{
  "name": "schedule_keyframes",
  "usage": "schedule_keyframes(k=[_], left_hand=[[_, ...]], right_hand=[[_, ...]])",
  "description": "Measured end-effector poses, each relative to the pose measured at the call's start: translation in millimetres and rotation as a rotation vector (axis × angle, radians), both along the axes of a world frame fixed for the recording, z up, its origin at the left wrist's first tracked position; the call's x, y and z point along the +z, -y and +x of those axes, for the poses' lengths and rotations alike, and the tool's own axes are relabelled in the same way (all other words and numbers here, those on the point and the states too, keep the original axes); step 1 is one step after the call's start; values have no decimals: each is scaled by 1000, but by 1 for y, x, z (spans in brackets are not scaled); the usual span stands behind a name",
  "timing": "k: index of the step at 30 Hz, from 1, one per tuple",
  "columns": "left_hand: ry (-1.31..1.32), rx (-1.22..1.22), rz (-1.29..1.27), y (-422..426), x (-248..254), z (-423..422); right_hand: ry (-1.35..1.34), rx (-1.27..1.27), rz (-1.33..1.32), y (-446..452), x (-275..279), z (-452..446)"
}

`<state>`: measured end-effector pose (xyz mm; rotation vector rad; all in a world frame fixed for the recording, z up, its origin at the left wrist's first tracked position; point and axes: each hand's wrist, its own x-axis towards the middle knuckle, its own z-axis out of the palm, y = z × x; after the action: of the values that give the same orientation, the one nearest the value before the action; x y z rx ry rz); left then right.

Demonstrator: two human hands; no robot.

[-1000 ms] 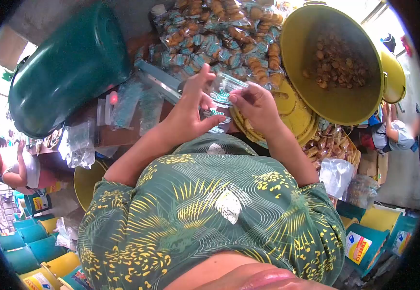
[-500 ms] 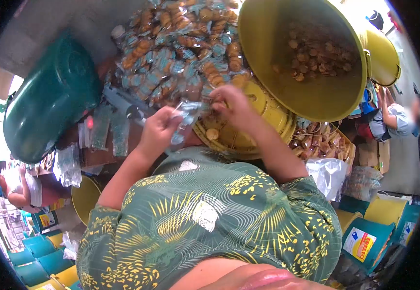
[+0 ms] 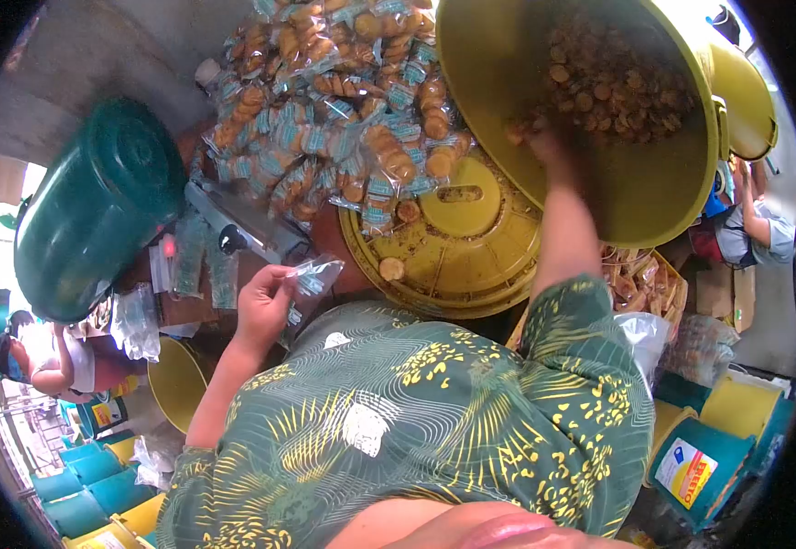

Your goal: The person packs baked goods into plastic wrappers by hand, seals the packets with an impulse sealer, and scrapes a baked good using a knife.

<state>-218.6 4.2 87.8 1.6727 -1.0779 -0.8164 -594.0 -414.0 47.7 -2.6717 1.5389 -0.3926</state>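
Left grip (image 3: 266, 300) pinches printed plastic (image 3: 317, 277); right grip (image 3: 546, 141), inside the yellow tub (image 3: 645, 188), is blurred, its closure I cannot tell

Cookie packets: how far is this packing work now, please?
Done, by the look: a large pile of filled cookie packets lies beyond the yellow lid.
In hand: the left hand holds a clear bag, no cookies visible inside; the right hand reaches into the yellow tub.
Left: many loose cookies there look unpacked.

The right hand's (image 3: 544, 139) fingers blur inside the yellow bin (image 3: 636, 188).
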Motion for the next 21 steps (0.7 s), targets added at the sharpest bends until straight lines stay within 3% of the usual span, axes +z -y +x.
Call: schedule_keyframes(k=[4,6,9,10,14,17,21], left_hand=[[9,16,-18,16,0,-13],[-52,-54,-23,25,6,-15],[-131,-111,-18,35,5,-19],[-147,-131,13,37,2,-18],[-186,-233,40,48,6,-25],[-214,-271,11,55,11,-33],[-230,-305,-34,57,13,-36]], right_hand=[[449,-176,519,-49,-66,44],[285,-58,521,-110,-23,47],[533,4,174,-134,-32,27],[505,-66,158,-142,-18,21],[483,-122,542,-158,7,-3],[293,-139,418,-184,1,4],[245,-203,197,-190,-41,13]])
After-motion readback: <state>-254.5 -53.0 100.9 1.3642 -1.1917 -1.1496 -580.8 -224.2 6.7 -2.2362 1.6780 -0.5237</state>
